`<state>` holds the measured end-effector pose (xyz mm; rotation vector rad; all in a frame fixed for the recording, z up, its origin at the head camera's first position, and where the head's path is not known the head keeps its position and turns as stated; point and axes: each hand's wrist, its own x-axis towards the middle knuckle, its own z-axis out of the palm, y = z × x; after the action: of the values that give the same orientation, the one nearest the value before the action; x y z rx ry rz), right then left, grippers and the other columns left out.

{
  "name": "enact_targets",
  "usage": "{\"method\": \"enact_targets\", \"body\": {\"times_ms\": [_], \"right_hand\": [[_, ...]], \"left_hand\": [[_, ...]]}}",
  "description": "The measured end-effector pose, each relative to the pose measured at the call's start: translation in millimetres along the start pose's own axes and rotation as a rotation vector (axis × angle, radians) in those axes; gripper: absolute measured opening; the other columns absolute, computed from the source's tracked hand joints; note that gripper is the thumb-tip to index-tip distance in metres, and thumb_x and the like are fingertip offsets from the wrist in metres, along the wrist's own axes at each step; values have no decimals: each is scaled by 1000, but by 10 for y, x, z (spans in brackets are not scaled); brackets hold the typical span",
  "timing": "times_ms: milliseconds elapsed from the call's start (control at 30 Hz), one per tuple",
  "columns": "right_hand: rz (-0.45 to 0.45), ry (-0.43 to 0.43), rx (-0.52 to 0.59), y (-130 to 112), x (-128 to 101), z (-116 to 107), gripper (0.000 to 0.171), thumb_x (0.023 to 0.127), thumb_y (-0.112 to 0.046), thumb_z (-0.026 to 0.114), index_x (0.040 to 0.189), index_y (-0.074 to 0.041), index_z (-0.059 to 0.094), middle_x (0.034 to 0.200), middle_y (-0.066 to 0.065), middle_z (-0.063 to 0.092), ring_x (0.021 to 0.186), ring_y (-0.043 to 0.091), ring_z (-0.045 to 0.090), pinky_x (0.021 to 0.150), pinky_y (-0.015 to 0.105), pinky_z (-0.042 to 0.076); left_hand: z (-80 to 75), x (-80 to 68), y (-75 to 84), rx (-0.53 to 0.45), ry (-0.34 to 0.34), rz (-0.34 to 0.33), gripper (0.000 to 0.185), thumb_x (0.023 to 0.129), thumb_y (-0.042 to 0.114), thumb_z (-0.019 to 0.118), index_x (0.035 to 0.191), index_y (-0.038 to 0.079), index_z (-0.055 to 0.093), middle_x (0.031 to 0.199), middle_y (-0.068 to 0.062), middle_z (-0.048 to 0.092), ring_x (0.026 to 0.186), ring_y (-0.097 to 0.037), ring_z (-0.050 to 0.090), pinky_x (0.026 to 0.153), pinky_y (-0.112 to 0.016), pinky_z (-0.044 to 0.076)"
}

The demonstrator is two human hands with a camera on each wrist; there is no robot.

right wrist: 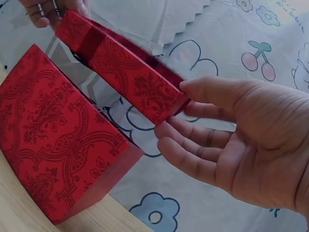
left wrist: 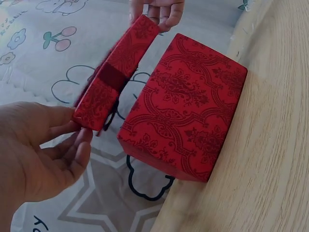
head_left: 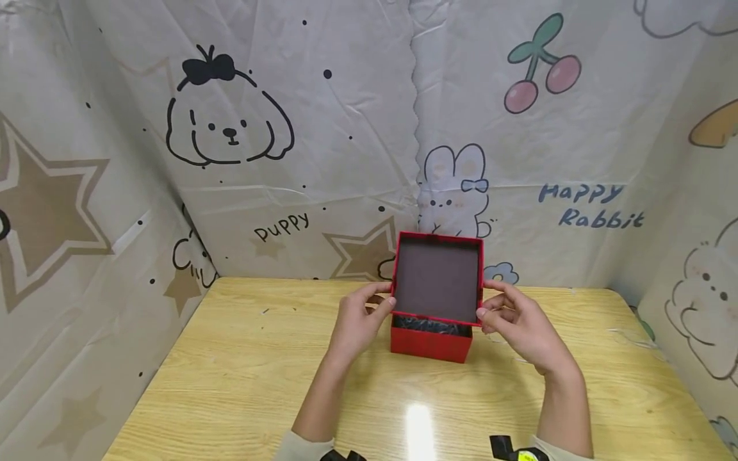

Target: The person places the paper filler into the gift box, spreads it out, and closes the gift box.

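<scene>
Both hands hold a red patterned box lid (head_left: pixel 438 278) by its opposite sides, tilted up so its dark inner face shows in the head view. My left hand (head_left: pixel 357 323) pinches the left side, thumb toward me. On the right side, my right hand (head_left: pixel 519 323) grips with thumb and fingers. A darker red ribbon (left wrist: pixel 112 77) crosses the lid's edge in the left wrist view. Just below the lid stands the red box (head_left: pixel 431 342) on the table, its top uncovered. Dark crinkled material (head_left: pixel 432 326) shows inside, partly hidden behind the lid.
The light wooden table (head_left: pixel 242 384) runs back to a printed cloth (head_left: pixel 346 128) hung behind and along both sides. Thin white strands (head_left: pixel 634 337) lie near the table's right side. Small dark bits (head_left: pixel 265 312) lie at the back left.
</scene>
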<state>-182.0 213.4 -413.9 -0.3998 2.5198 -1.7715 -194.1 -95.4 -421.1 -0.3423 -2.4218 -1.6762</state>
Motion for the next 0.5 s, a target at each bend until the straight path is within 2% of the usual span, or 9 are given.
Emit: {"method": "enact_targets", "body": {"times_ms": [100, 267, 367, 500], "right_hand": [[-46, 58, -89, -25, 4, 42, 60, 102, -11, 72, 156, -7, 46, 115, 19, 67, 97, 25, 69, 79, 28, 58], [-91, 146, -185, -87, -7, 79, 58, 101, -12, 73, 155, -12, 51, 116, 14, 70, 100, 22, 69, 78, 23, 57], [-103, 172, -200, -137, -33, 84, 54, 103, -16, 71, 154, -13, 53, 119, 16, 70, 100, 28, 73, 79, 21, 58], [-110, 182, -187, -205, -48, 77, 43, 108, -26, 63, 147, -7, 56, 127, 19, 70, 106, 32, 73, 85, 18, 57]], "left_hand": [[-6, 10, -17, -32, 26, 19, 34, 97, 3, 76, 130, 6, 72, 122, -7, 74, 99, -21, 71, 81, -29, 60], [11, 15, -34, 5, 26, 134, 60, 94, -8, 74, 148, 13, 60, 128, -9, 69, 99, -22, 70, 84, -31, 61], [18, 16, -32, 55, 29, 201, 68, 94, -8, 74, 155, 15, 55, 131, -11, 66, 104, -24, 71, 88, -36, 62], [-12, 25, -8, 27, 15, 247, 65, 96, 0, 76, 155, 16, 54, 136, -10, 63, 117, -27, 71, 95, -40, 60]]}}
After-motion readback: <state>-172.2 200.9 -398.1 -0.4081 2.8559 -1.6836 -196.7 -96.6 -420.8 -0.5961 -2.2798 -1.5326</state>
